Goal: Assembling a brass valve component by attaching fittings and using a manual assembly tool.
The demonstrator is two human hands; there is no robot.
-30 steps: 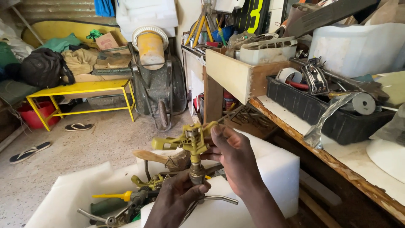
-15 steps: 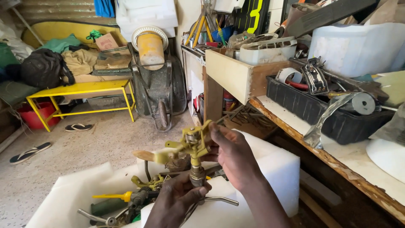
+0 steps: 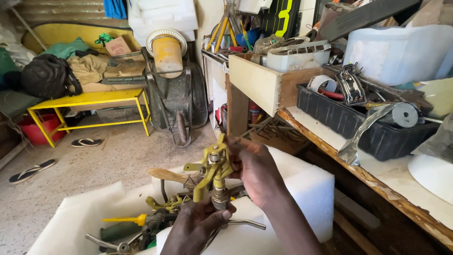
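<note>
A brass-yellow impact sprinkler head [image 3: 213,171] stands upright in front of me. My left hand [image 3: 193,227] grips its threaded base from below. My right hand [image 3: 257,169] is closed on the top right of the sprinkler, fingers by its head and swing arm. Both hands hold it above a white foam box [image 3: 302,189].
Below lie more sprinkler parts and metal fittings [image 3: 141,224] in the foam box. A wooden workbench [image 3: 377,184] with a black crate [image 3: 358,123] runs along the right. A wheelbarrow [image 3: 174,94], a yellow bench [image 3: 89,101] and sandals [image 3: 33,171] stand on the concrete floor.
The sprinkler's swing arm has turned from pointing out left to hanging down toward me. My right hand has shifted slightly on the head. The left hand keeps its grip.
</note>
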